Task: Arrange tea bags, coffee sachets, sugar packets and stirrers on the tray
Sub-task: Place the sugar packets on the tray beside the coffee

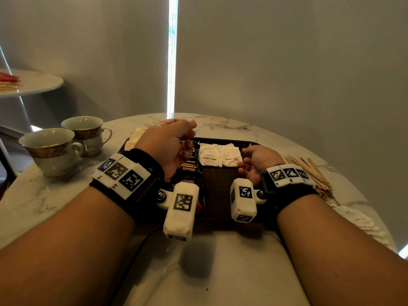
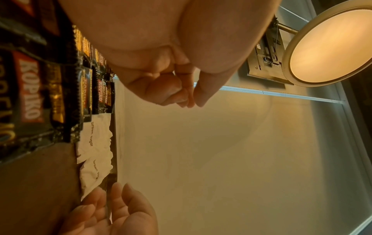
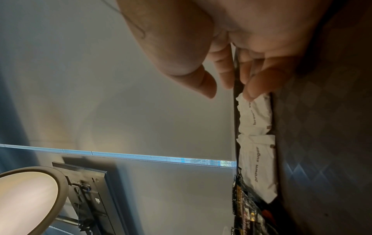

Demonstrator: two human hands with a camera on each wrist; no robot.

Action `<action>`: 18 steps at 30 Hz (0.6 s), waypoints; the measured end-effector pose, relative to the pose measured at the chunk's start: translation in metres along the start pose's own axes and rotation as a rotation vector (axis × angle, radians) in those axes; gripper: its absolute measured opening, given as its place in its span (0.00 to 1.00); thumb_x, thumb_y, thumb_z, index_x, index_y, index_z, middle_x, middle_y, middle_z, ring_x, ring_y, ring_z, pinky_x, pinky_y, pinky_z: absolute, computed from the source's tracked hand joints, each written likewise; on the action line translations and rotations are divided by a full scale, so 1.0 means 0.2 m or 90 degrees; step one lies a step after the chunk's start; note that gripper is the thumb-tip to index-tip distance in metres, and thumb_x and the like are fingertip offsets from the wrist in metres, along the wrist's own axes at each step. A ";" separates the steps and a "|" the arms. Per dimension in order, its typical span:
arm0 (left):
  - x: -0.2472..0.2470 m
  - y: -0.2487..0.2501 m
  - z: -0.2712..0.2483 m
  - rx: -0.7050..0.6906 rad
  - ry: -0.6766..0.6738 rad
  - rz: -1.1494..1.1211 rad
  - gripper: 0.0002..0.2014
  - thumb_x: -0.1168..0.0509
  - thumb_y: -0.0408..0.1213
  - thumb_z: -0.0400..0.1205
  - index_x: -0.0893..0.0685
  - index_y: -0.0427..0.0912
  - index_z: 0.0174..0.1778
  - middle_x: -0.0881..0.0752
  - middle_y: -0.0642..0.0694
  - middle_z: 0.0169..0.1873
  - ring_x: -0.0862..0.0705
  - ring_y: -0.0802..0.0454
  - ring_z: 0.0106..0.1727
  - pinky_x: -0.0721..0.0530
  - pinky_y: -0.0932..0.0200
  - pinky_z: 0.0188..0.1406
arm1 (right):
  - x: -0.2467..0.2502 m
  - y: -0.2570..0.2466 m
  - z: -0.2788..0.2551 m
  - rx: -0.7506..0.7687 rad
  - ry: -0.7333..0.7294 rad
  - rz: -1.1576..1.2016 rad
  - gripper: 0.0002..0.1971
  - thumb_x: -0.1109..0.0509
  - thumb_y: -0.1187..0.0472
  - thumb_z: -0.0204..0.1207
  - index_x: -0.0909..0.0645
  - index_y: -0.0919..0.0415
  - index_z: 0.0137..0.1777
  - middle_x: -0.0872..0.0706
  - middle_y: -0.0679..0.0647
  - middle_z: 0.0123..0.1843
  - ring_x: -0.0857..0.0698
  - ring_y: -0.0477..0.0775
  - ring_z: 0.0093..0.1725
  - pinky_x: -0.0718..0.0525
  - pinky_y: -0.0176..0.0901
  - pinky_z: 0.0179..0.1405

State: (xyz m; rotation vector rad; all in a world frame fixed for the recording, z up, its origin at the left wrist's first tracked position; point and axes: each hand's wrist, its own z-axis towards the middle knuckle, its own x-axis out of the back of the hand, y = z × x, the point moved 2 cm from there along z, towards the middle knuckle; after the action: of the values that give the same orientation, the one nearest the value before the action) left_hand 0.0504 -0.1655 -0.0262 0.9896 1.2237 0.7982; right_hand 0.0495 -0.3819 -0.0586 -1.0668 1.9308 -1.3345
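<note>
A dark wooden tray [image 1: 218, 195] lies on the marble table. Black Kopiko coffee sachets [image 1: 189, 170] [image 2: 30, 98] overlap in a row along its left part. Two white brown sugar packets [image 1: 209, 154] [image 3: 255, 143] lie side by side at its far middle. My left hand [image 1: 185, 146] [image 2: 181, 95] hovers over the sachets with its fingers curled into the palm and nothing in it. My right hand [image 1: 245, 155] [image 3: 231, 85] rests on the tray's right part, fingers relaxed, fingertips touching the right sugar packet's edge. Wooden stirrers [image 1: 309, 173] lie in a pile on the table right of the tray.
Two gold-banded teacups [image 1: 50, 149] [image 1: 86, 131] stand at the table's left. Pale papery items [image 1: 138, 134] lie past the tray's far left corner, partly hidden by my left hand. White crinkled paper [image 1: 362, 219] sits near the right edge. A round side table [image 1: 28, 81] stands at far left.
</note>
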 end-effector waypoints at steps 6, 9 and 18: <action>0.00 0.00 0.00 -0.004 -0.003 0.004 0.05 0.30 0.35 0.83 0.16 0.39 0.52 0.18 0.47 0.34 0.22 0.57 0.27 0.27 0.64 0.19 | -0.03 0.00 -0.02 -0.017 -0.077 0.044 0.19 0.37 0.62 0.85 0.27 0.68 0.73 0.19 0.66 0.54 0.15 0.62 0.48 0.16 0.49 0.36; 0.00 0.00 0.00 0.001 -0.003 0.002 0.05 0.29 0.35 0.82 0.16 0.39 0.51 0.18 0.47 0.34 0.22 0.57 0.27 0.27 0.64 0.19 | -0.03 0.00 -0.02 -0.027 -0.094 0.060 0.20 0.37 0.61 0.85 0.28 0.68 0.75 0.19 0.66 0.55 0.16 0.62 0.49 0.16 0.50 0.38; -0.01 0.01 -0.02 0.008 -0.004 -0.008 0.07 0.30 0.35 0.83 0.16 0.37 0.54 0.17 0.47 0.33 0.22 0.57 0.27 0.26 0.65 0.19 | -0.02 0.01 -0.03 -0.017 -0.086 0.038 0.15 0.34 0.57 0.83 0.21 0.64 0.65 0.18 0.62 0.55 0.15 0.58 0.49 0.17 0.47 0.34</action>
State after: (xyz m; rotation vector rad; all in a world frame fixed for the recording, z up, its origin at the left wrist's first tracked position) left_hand 0.0461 -0.1664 -0.0244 0.9927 1.2299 0.7774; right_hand 0.0468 -0.3746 -0.0577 -1.0752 1.8703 -1.1775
